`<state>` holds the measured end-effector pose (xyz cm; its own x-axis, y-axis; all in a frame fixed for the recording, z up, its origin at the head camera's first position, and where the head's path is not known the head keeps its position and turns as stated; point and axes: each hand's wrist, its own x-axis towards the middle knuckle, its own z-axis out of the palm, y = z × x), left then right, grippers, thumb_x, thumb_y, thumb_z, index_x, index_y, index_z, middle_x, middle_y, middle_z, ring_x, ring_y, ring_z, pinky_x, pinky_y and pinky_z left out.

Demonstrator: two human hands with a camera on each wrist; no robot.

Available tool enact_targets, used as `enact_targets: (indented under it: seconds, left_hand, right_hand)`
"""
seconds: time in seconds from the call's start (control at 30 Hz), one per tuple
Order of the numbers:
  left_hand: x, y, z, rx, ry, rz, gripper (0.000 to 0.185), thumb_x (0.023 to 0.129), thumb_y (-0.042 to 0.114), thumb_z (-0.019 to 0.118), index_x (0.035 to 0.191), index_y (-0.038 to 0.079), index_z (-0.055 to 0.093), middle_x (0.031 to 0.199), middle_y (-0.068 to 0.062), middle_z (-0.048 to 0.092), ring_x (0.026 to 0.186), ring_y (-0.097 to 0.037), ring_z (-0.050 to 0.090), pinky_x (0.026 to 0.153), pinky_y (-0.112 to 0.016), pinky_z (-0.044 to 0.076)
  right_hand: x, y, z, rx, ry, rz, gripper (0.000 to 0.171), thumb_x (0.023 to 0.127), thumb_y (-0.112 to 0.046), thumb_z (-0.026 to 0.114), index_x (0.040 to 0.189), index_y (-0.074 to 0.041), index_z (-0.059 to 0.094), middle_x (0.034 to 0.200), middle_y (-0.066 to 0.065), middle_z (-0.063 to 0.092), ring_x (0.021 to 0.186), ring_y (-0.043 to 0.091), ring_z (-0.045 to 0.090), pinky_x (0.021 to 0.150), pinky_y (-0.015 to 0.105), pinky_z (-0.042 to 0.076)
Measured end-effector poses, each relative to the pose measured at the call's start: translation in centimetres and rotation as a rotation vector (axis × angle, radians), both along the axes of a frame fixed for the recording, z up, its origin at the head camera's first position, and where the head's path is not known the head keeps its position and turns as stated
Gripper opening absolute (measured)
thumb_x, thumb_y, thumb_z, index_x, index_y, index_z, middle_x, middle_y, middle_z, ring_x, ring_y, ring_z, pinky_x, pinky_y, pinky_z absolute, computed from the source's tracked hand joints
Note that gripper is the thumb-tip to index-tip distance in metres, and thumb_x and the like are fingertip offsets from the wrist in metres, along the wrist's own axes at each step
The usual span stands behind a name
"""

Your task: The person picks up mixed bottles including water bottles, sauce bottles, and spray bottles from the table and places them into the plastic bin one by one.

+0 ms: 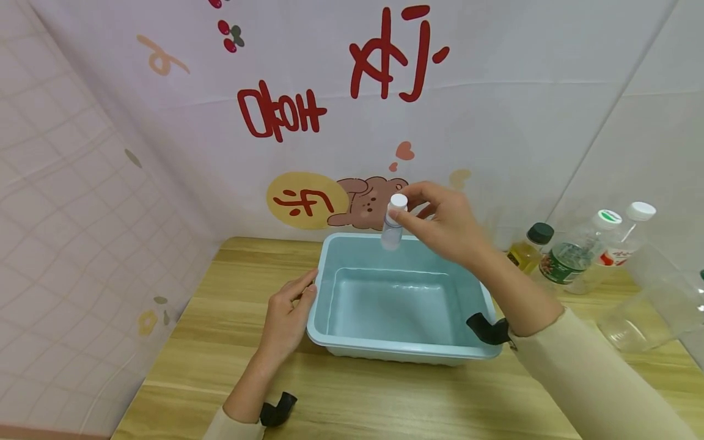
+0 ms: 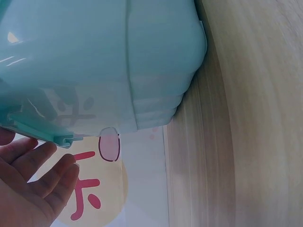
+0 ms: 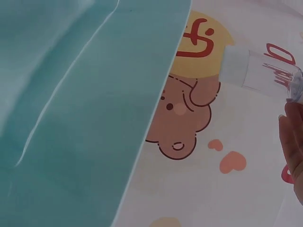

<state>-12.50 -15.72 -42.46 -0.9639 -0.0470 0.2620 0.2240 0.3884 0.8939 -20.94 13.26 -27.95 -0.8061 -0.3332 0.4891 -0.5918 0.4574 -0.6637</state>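
A light blue plastic basin (image 1: 407, 348) stands on the wooden table, with what looks like clear water inside. Above its back rim, my right hand (image 1: 448, 226) pinches a small clear bottle (image 1: 392, 235) near its white cap (image 1: 398, 200). The bottle is nearly upright, cap up, and its lower part looks cloudy. In the right wrist view, the bottle (image 3: 270, 75) shows against the wall, with part of the hand (image 3: 294, 142) beside it. My left hand (image 1: 286, 318) touches the basin's left rim; in the left wrist view its loosely extended fingers (image 2: 40, 163) meet the rim's edge.
Right of the basin stand a dark-capped bottle of yellow liquid (image 1: 527, 250), a green-labelled bottle (image 1: 572, 256) and a white-capped bottle (image 1: 624, 238). A large clear container (image 1: 643, 315) lies tilted at the far right. A printed cloth (image 1: 495, 122) hangs behind the table.
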Motion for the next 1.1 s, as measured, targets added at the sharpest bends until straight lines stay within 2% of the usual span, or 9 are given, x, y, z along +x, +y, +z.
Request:
enact_targets:
  seconds: [0.17, 0.47, 0.7, 0.93, 1.1]
  left_hand:
    - [0.0, 0.0, -0.1, -0.006, 0.006, 0.002, 0.036, 0.108, 0.022, 0.06, 0.143, 0.015, 0.067, 0.137, -0.007, 0.068, 0.108, -0.022, 0.065, 0.084, -0.031, 0.056]
    - [0.0, 0.0, -0.2, -0.012, 0.019, -0.002, 0.036, 0.108, 0.022, 0.06, 0.143, 0.014, 0.067, 0.136, -0.008, 0.068, 0.107, -0.022, 0.065, 0.083, -0.031, 0.057]
    - [-0.1, 0.0, -0.2, -0.022, 0.033, 0.005, 0.036, 0.108, 0.02, 0.06, 0.142, 0.012, 0.067, 0.135, -0.009, 0.068, 0.105, -0.021, 0.065, 0.083, -0.031, 0.057]
    - [-0.1, 0.0, -0.2, -0.019, 0.042, -0.002, 0.036, 0.108, 0.019, 0.061, 0.142, 0.013, 0.067, 0.135, -0.008, 0.068, 0.104, -0.021, 0.065, 0.082, -0.031, 0.056]
    - [-0.1, 0.0, -0.2, -0.022, 0.044, 0.001, 0.036, 0.107, 0.019, 0.061, 0.142, 0.013, 0.067, 0.135, -0.009, 0.068, 0.105, -0.022, 0.066, 0.082, -0.031, 0.057]
  right_hand:
    - [-0.7, -0.8, -0.6, 0.004, -0.052, 0.013, 0.025, 0.095, -0.019, 0.079, 0.115, -0.006, 0.073, 0.102, 0.002, 0.072, 0.093, 0.016, 0.065, 0.078, 0.041, 0.056]
    - [-2.0, -2.2, -2.0, 0.011, -0.054, 0.065, 0.02, 0.094, -0.018, 0.08, 0.113, -0.011, 0.075, 0.095, -0.003, 0.071, 0.089, 0.013, 0.064, 0.073, 0.036, 0.057]
    - [-2.7, -3.7, -3.5, 0.066, -0.09, 0.101, 0.02, 0.094, -0.017, 0.08, 0.11, -0.008, 0.073, 0.092, 0.0, 0.073, 0.086, 0.015, 0.067, 0.077, 0.036, 0.058]
    - [-3.0, -4.8, -4.6, 0.183, -0.155, 0.147, 0.013, 0.095, -0.019, 0.079, 0.105, -0.013, 0.072, 0.094, -0.003, 0.073, 0.091, 0.015, 0.069, 0.082, 0.039, 0.057]
    - [-3.1, -5.6, -5.4, 0.308, -0.206, 0.184, 0.017, 0.097, -0.022, 0.078, 0.108, -0.011, 0.07, 0.097, -0.002, 0.073, 0.093, 0.015, 0.07, 0.085, 0.037, 0.059]
